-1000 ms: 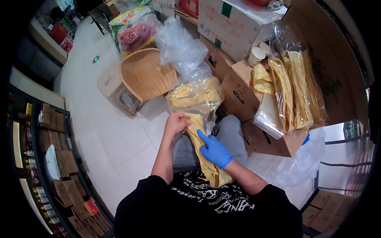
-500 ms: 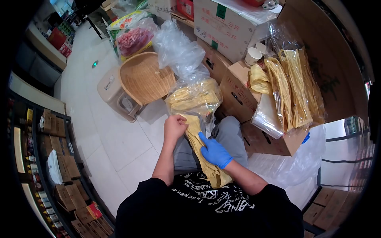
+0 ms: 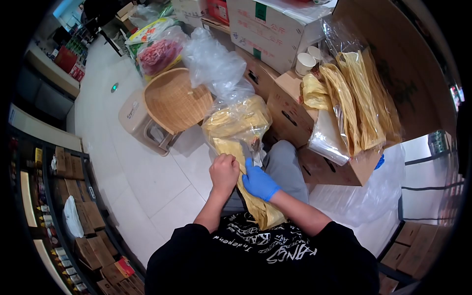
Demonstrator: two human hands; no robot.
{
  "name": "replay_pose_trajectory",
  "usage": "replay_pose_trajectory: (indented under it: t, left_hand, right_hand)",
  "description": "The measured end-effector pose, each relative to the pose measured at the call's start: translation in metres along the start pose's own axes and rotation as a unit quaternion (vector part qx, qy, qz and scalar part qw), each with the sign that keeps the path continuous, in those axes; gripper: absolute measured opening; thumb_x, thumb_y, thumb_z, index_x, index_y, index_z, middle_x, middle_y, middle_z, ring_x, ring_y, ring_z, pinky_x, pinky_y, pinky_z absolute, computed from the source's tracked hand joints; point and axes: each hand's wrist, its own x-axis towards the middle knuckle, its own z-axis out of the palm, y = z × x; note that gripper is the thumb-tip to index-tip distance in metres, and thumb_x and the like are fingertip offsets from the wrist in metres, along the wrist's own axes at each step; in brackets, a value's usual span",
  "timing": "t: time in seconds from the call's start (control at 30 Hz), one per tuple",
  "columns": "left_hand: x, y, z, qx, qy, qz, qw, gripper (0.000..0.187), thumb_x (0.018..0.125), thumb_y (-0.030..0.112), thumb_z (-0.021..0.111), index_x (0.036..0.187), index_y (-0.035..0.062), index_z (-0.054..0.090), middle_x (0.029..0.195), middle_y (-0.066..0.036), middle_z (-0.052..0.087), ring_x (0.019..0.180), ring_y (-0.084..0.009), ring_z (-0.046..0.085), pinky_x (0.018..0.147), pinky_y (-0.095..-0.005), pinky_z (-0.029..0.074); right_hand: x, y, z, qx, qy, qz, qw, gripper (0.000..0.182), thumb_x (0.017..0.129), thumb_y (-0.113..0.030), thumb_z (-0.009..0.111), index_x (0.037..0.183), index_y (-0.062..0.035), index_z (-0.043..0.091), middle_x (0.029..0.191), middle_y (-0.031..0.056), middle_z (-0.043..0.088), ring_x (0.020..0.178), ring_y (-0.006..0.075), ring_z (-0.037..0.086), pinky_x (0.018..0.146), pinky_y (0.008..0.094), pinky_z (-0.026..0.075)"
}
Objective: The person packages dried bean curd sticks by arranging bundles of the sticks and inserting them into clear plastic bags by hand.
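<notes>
A long folded bundle of yellow dried tofu skin (image 3: pixel 258 209) lies across my lap, slanting from between my knees up to my shirt. My bare left hand (image 3: pixel 224 171) is closed on its left edge, fingers curled. In a blue glove, my right hand (image 3: pixel 260 183) wraps the bundle from the right, thumb pointing up along it. The two hands are close together on the middle of the bundle. Just beyond its far end sits a clear plastic bag of more tofu skin (image 3: pixel 238 120).
On a cardboard box (image 3: pixel 327 169) at right lie packed tofu skin bundles (image 3: pixel 361 98), clear plastic sleeves (image 3: pixel 328 140) and paper cups (image 3: pixel 305 64). A woven basket (image 3: pixel 177 101) rests on a beige stool (image 3: pixel 137 118). Shelves with cartons (image 3: pixel 88 216) line the left.
My left hand has slid down the bundle towards me, its fingers now curled into a fist-like grip. The right hand has shifted slightly left and up. The whole view has tilted a little.
</notes>
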Motion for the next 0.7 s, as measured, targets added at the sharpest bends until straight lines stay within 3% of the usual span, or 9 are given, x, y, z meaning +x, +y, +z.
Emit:
replay_pose_trajectory:
  t: [0.13,0.4,0.5,0.63,0.7]
  left_hand:
    - [-0.002,-0.003,-0.002,0.001,0.015,0.021,1.000,0.007,0.069,0.005,0.066,0.076,0.0045,0.067,0.071,-0.010,0.061,0.070,-0.0298,0.061,0.063,-0.0391,0.049]
    - [-0.011,-0.001,0.000,-0.018,-0.006,0.078,0.997,0.008,0.070,0.003,0.064,0.077,0.0039,0.067,0.073,-0.011,0.061,0.075,-0.0302,0.060,0.067,-0.0394,0.049]
    - [-0.015,0.001,0.003,-0.024,-0.015,0.111,0.993,0.009,0.069,0.001,0.066,0.078,0.0027,0.067,0.073,-0.011,0.060,0.073,-0.0306,0.060,0.065,-0.0379,0.049]
    - [-0.016,-0.019,0.010,-0.131,0.018,0.073,0.988,0.008,0.076,0.005,0.067,0.083,0.0010,0.067,0.073,-0.010,0.061,0.073,-0.0263,0.060,0.068,-0.0347,0.049]
    - [-0.022,-0.033,0.018,-0.178,0.037,0.063,0.981,0.011,0.079,0.007,0.067,0.087,-0.0001,0.067,0.074,-0.008,0.062,0.073,-0.0234,0.060,0.070,-0.0331,0.048]
  right_hand:
    - [0.008,0.014,0.013,-0.007,0.007,-0.005,1.000,0.051,0.087,-0.020,0.049,0.120,0.0159,0.036,0.091,0.0353,0.058,0.084,0.0482,0.058,0.075,0.0522,0.048]
    - [0.014,0.017,0.022,0.024,0.063,-0.011,0.998,0.035,0.088,-0.022,0.050,0.100,0.0111,0.049,0.091,0.0367,0.056,0.089,0.0495,0.056,0.079,0.0516,0.046]
    - [0.021,0.009,0.011,0.043,0.021,-0.006,0.999,0.031,0.088,-0.022,0.050,0.097,0.0076,0.052,0.096,0.0370,0.055,0.092,0.0489,0.054,0.081,0.0509,0.045]
    - [0.036,0.036,0.024,0.071,0.000,0.040,0.997,0.043,0.087,-0.028,0.055,0.113,0.0059,0.052,0.109,0.0336,0.056,0.101,0.0436,0.057,0.086,0.0456,0.046]
    - [0.031,0.051,0.021,0.303,-0.027,0.062,0.951,0.061,0.086,-0.036,0.060,0.130,0.0045,0.046,0.121,0.0276,0.056,0.111,0.0341,0.057,0.094,0.0378,0.044]
